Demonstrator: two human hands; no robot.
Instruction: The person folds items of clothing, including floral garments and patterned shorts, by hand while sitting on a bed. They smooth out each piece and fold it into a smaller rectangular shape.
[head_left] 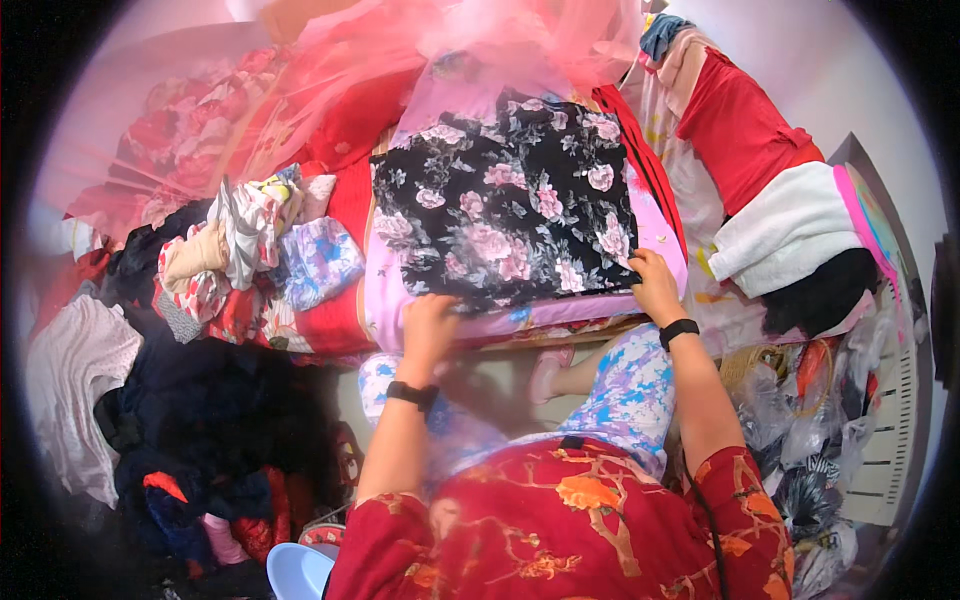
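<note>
A black floral cloth (pixel 520 200) with pink and grey blossoms lies spread over a pink sheet (pixel 390 320) on the bed in front of me. Whether it is a garment or plain fabric I cannot make out. My right hand (pixel 654 285) pinches its near right corner, fingers closed on the edge. My left hand (pixel 430 325) is at the near left edge of the cloth. Motion smears its fingers, so its grip does not show.
Folded clothes (pixel 240 250) are piled left of the cloth. Dark clothes (pixel 220 400) heap at lower left, near a pale blue basin (pixel 298 572). Pink netting (pixel 500 30) hangs at the back. A white towel (pixel 790 230) and plastic bags (pixel 800 430) are on the right.
</note>
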